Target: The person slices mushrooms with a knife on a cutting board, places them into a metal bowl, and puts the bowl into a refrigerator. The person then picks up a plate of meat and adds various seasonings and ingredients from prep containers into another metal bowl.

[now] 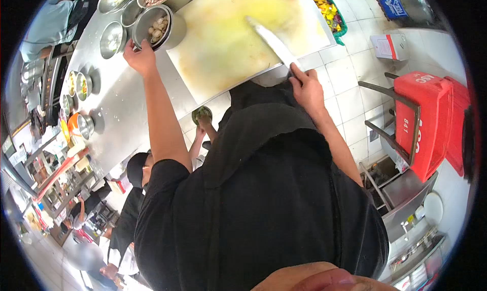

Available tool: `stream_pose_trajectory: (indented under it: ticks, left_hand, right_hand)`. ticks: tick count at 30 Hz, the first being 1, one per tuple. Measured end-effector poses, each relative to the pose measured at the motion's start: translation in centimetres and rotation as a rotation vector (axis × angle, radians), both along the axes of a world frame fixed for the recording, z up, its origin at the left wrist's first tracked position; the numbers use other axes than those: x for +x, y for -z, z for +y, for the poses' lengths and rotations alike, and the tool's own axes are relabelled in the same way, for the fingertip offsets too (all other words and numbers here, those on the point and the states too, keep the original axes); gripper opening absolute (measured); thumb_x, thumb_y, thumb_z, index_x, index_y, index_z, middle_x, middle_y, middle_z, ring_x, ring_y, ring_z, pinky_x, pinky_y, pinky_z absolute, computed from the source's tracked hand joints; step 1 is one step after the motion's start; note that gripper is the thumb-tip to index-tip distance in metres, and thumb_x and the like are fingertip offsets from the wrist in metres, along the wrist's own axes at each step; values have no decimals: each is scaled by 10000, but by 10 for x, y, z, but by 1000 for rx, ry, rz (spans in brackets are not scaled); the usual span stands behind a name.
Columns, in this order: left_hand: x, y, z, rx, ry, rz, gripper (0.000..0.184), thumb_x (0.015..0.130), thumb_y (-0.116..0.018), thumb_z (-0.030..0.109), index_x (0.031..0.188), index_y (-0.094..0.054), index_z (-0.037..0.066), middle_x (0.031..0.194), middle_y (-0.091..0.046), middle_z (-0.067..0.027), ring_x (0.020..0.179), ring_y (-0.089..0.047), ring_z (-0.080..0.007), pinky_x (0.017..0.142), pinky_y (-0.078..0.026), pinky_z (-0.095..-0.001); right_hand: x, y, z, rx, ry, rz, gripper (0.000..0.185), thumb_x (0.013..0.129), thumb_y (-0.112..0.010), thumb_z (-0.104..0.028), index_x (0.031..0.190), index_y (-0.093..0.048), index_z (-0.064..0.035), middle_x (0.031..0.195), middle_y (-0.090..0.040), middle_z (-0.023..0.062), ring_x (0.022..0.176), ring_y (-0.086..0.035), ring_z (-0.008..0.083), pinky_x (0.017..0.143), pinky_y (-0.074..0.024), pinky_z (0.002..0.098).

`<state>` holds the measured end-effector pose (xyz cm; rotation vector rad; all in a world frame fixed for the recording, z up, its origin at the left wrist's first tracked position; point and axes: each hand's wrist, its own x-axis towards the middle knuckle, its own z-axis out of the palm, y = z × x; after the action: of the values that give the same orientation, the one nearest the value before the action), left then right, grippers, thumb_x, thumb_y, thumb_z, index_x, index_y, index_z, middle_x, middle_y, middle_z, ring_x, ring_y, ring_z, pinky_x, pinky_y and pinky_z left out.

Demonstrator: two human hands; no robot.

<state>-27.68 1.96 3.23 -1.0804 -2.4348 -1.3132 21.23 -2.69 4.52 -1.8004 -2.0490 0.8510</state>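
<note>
Over the yellow-stained white rectangular cutting board (223, 47), right hand (307, 90) grips long silver-bladed knife (271, 41); left hand (141, 59) holds round steel pot (144, 25) by its rim, beside board. Lopsided pull could spill its whitish chunks (159, 29).

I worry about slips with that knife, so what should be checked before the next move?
1. Knife held by its handle: ok, in the right hand.
2. Left hand away from the blade: ok, at the rim of a metal bowl.
3. Left hand free to steady the cutting board: not ok, it is at the bowl.
4. Blade resting on the board: cannot tell from this angle.
5. Board secured underneath: cannot tell, underside hidden.
</note>
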Motion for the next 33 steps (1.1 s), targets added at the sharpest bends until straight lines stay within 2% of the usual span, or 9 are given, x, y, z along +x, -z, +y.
stream_pose_trajectory:
  ticks: [7,12,13,15,19,23,27,28,33]
  left_hand:
    - [-12,5,5,31,30,-134,502,768,-731,100,1228,-582,-33,1102,-613,-173,969,-620,-269,857,-511,-374]
    - [-32,26,5,11,39,-217,479,785,-688,78,1236,-577,-42,1013,-648,-129,898,-619,-200,807,-511,-326]
    - [-31,24,6,17,38,-229,489,777,-686,87,1236,-578,-41,1006,-650,-137,893,-626,-217,804,-513,-339]
    - [-28,21,3,22,33,-253,509,759,-681,107,1236,-580,-38,991,-654,-153,883,-640,-251,798,-515,-364]
    - [-21,14,-2,15,44,-333,523,747,-686,117,1238,-581,-31,993,-656,-156,852,-641,-247,767,-522,-361]
    - [-33,28,-6,28,44,-328,522,750,-680,107,1245,-575,-22,997,-653,-160,840,-644,-247,754,-526,-356]
    - [-25,25,-4,47,47,-364,516,758,-669,95,1250,-564,-19,999,-648,-161,839,-646,-244,756,-528,-352]
    - [-23,24,-3,63,54,-382,521,759,-668,96,1255,-560,-19,1002,-646,-162,839,-646,-244,757,-529,-352]
    - [-24,26,-5,60,55,-390,544,764,-665,96,1281,-539,-17,1019,-641,-167,832,-646,-240,751,-531,-352]
  right_hand:
    - [72,23,27,171,357,-97,396,896,-672,-212,1287,-657,-152,893,-613,239,808,-646,380,759,-523,446]
    - [10,-10,-19,55,-170,57,388,900,-673,-199,1288,-651,-196,919,-586,180,831,-636,329,787,-533,422]
    - [-2,-15,-19,-74,-260,13,402,894,-677,-200,1295,-645,-192,939,-587,184,829,-645,339,788,-538,426]
    - [-8,-15,-17,-30,-266,2,397,892,-679,-220,1288,-654,-203,922,-595,198,822,-646,345,789,-536,431]
    - [34,21,9,92,111,-5,374,889,-671,-225,1261,-676,-192,891,-605,226,833,-640,364,788,-526,445]
    - [93,30,36,161,371,-21,381,899,-664,-196,1246,-662,-38,723,-648,268,609,-652,359,621,-522,409]
    - [65,12,32,231,201,-18,388,873,-695,-214,1249,-682,-116,799,-664,226,812,-660,346,779,-527,419]
    - [47,-6,33,133,221,-72,390,861,-706,-220,1246,-689,-165,880,-665,225,891,-640,350,842,-513,430]
    - [30,-3,76,196,173,-140,382,871,-675,-246,1240,-690,-150,928,-681,243,928,-651,380,840,-518,446]
